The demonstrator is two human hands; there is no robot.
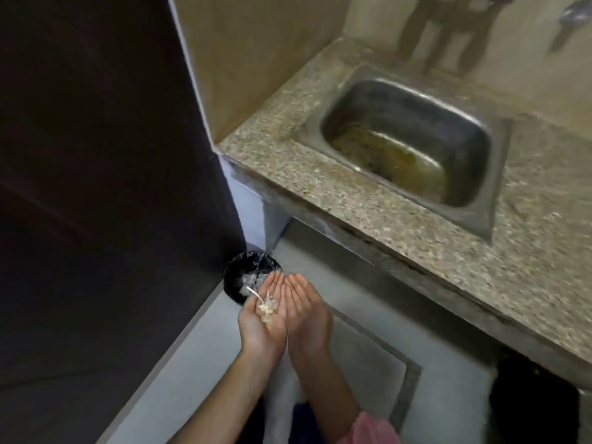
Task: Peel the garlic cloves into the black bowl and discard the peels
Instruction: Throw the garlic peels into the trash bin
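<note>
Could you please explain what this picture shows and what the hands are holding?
There is no machine here: one camera worn on a person's head looks down at their two bare hands. The left hand and right hand are cupped side by side, palms up. Pale garlic peels lie in the left palm; the right looks empty. Just beyond them on the floor stands a bin with a black liner. To the right, a steel sink sits in a speckled stone counter.

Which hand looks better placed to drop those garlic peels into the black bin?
Left, probably. The garlic peels lie on the open left hand, which is nearer the black bin; the right hand beside it looks empty.
</note>
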